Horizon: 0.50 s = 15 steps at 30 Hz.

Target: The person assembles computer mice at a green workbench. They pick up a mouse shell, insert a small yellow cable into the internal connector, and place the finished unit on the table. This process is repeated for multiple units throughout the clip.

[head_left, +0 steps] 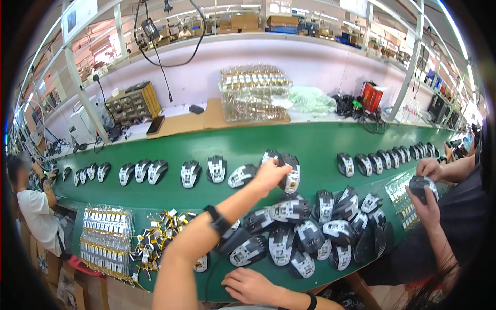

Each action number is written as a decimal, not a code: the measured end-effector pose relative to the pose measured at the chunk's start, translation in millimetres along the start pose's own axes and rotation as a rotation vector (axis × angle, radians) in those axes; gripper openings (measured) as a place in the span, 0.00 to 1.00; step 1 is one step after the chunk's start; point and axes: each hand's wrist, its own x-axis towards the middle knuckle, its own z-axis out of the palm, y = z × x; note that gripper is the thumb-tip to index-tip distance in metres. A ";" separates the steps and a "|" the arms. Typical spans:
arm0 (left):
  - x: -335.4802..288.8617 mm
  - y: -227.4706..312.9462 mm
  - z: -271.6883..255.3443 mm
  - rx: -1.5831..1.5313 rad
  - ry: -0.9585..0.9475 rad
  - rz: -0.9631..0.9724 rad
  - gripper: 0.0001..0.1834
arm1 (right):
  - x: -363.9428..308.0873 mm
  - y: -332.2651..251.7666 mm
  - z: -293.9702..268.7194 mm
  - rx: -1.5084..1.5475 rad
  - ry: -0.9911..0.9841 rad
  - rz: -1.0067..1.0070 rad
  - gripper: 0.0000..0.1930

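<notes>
**Left hand sets a mouse shell on the green belt**

The left hand (269, 175) reaches out toward 12 o'clock, its fingers (281, 166) pinching the near edge of a dark mouse shell (291, 173) lying underside up, pale label showing. The shell sits at the centre of the green table (310, 142), in line with a row of like shells (150, 171) spaced along the belt from 9 o'clock to 3 o'clock; the even spacing probably lets each worker take 1 at a time. A black wristband (219, 221) rides on the outstretched forearm.

The right hand (250, 285) lies at 6 o'clock, palm down, fingers loosely spread on the table's near edge, holding nothing, just below a heap of shells (310, 232) piled within easy reach.

At 8 o'clock, a tray of small wired parts (106, 237) stands beside loose yellow-wired pieces (155, 237). At 3 o'clock, another person's hands (426, 188) hold a shell.
</notes>
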 end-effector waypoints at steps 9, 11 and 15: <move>75.6 -0.9 76.4 1.365 -0.056 0.451 0.38 | -23.0 8.2 -16.0 -0.026 0.091 0.021 0.08; 95.7 -2.3 53.0 1.301 0.215 0.423 0.41 | -14.7 -10.6 -23.3 0.025 0.110 0.105 0.08; 94.3 -15.0 30.7 1.497 0.359 0.068 0.46 | -6.0 -11.3 -35.4 0.006 0.060 0.165 0.08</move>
